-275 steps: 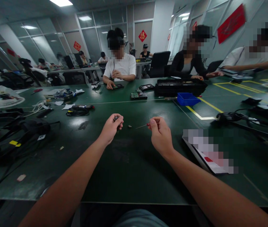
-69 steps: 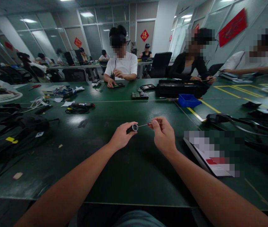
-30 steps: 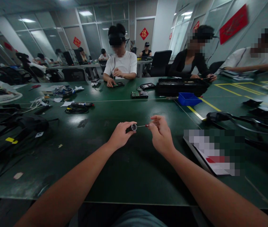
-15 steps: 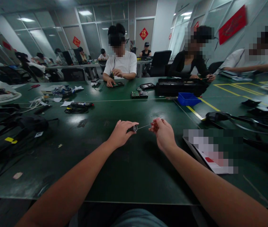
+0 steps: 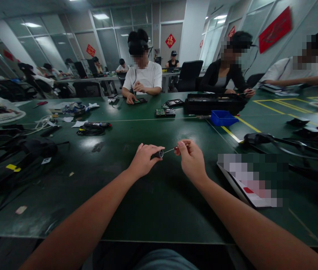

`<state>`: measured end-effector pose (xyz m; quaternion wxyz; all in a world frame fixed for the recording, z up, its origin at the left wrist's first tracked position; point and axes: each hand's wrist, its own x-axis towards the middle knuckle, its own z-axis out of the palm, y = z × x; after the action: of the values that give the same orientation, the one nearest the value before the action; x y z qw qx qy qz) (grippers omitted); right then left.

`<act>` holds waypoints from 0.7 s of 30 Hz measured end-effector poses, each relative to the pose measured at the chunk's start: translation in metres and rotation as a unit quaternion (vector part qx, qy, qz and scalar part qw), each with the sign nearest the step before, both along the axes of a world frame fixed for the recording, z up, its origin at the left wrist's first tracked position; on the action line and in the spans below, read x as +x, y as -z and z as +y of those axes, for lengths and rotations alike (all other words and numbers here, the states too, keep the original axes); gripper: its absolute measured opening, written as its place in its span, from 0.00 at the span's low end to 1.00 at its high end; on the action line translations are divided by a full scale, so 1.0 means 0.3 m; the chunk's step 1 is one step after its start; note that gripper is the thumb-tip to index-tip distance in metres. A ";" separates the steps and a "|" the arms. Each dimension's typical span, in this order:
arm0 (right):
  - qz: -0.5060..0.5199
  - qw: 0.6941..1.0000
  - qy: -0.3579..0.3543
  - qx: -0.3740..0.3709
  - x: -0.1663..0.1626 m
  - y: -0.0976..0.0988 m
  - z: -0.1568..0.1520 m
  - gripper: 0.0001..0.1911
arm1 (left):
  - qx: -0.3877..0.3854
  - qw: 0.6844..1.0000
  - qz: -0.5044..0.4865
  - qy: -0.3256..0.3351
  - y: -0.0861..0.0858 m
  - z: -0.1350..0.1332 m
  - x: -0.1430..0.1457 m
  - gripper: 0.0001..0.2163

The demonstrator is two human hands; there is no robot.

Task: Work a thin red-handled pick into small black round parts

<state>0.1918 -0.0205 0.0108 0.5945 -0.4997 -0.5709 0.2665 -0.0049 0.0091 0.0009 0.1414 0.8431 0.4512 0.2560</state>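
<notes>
Thumb and fingers of my left hand [image 5: 143,159] are closed around a small dark cylindrical part [image 5: 159,154], whose round end faces right. My right hand [image 5: 191,159] pinches a screwdriver by its dark reddish handle [image 5: 186,144], mostly covered by the fingers. The thin metal shaft of the screwdriver [image 5: 169,150] runs left from that hand to the round end of the cylinder. Its tip appears to meet the end face, but whether it sits in a screw is too small to tell. Both hands are over the green table [image 5: 153,210].
A blue bin [image 5: 224,118] and a long black case [image 5: 215,103] stand ahead to the right. Circuit-board parts [image 5: 165,112] lie farther back. Coiled black cable [image 5: 93,128] is at left, black straps [image 5: 271,138] at right. A person [image 5: 142,77] sits opposite, handling a small part.
My right hand has turned, its fingers rolling around the screwdriver handle, and has shifted slightly left. My left hand and the cylinder stay nearly in place.
</notes>
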 end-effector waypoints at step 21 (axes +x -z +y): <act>-0.006 1.000 0.005 -0.022 -0.004 0.013 0.005 0.12 | 0.005 1.000 -0.006 -0.010 0.004 0.005 0.002 0.19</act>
<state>0.1906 -0.0190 0.0067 0.5813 -0.5168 -0.5659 0.2733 -0.0044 0.0108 -0.0003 0.1371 0.8377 0.4571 0.2653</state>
